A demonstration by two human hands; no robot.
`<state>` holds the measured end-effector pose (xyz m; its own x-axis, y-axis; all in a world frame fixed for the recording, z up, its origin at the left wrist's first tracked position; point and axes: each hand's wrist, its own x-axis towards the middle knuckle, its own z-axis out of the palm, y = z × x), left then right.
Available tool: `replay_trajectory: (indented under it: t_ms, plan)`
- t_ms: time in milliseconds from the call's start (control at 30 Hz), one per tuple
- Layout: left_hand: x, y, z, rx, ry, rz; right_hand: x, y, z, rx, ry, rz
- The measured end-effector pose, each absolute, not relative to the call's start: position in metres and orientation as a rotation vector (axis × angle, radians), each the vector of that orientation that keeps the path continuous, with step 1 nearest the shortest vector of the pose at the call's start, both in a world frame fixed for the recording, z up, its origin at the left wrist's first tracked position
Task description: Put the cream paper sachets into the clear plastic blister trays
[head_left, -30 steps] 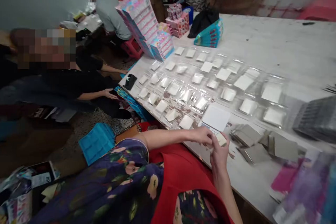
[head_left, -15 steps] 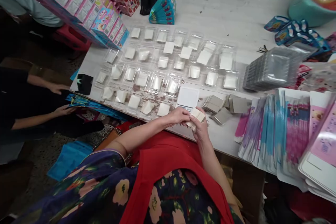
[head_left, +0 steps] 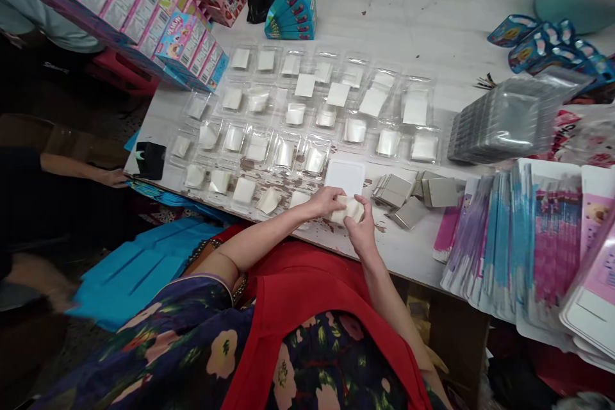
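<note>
Near the table's front edge, a small stack of cream paper squares point(head_left: 348, 210) is held between both hands. My left hand point(head_left: 327, 202) grips its left side with the fingers closed. On its right side, my right hand point(head_left: 361, 228) pinches it between thumb and fingers. Just beyond the stack lies a flat white scale point(head_left: 344, 177), its near end hidden by the hands. To the left and beyond, rows of clear plastic trays point(head_left: 314, 159) hold similar pale squares. Several grey square stacks point(head_left: 394, 191) lie to the right of my hands.
Nested clear plastic trays point(head_left: 500, 125) stand at the right, behind rows of coloured packaging cards point(head_left: 521, 230). Pink boxes point(head_left: 192, 45) and a blue fan-shaped box point(head_left: 293, 6) stand at the back left. A black object point(head_left: 150, 160) sits at the left edge. A co-worker's hand point(head_left: 111, 177) is beside it.
Both hands have shifted slightly left with the paper stack, which now lies flatter between them. At the left, one of the co-worker's arms has moved down, and more blue sheets show on the floor side.
</note>
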<state>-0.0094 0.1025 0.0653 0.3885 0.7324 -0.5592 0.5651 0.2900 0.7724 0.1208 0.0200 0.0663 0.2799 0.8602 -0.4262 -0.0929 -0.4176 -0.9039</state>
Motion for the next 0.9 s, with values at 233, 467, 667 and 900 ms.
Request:
replay_trajectory:
  t_ms: [233, 467, 667, 900]
  plan:
    - [-0.002, 0.158, 0.034, 1.547, 1.385, 0.147, 0.137, 0.008, 0.047, -1.522, -0.366, 1.374]
    - [0.022, 0.172, 0.014, 1.957, 1.493, 0.039, 0.141, 0.0, 0.05, -1.34, -0.056, 1.492]
    - [0.009, 0.131, 0.041, 1.961, 1.459, 0.232, 0.137, -0.002, 0.048, -1.236, 0.015, 1.475]
    - [0.0, 0.034, 0.062, 1.395, 1.047, 0.069, 0.121, -0.018, 0.046, -1.247, -0.012, 1.467]
